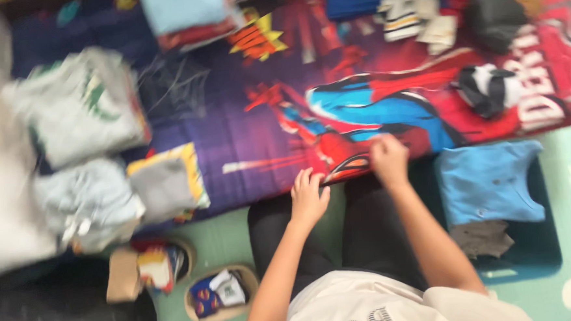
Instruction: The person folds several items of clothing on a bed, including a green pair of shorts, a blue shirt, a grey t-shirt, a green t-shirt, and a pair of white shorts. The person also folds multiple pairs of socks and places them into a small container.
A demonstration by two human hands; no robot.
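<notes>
Purple bedspread (pixel 245 136), lower centre: left hand (pixel 308 197) lies flat and released; right hand (pixel 388 159) pinches its edge. Pull evenly, smoothing outward.

head cam | looks steeply down from above | near hands, bedspread (pixel 245 136) edge | blurred

Soft, even daylight fills the view, with no hard shadows or glare. Motion blur smears the whole picture, heaviest toward nine o'clock, where the folded clothes (pixel 77 106) lose their edges. The left hand (pixel 308 198) and right hand (pixel 388 160) near the centre are blurred too. The bedspread (pixel 361 111) print stays readable only as broad colour patches.
</notes>
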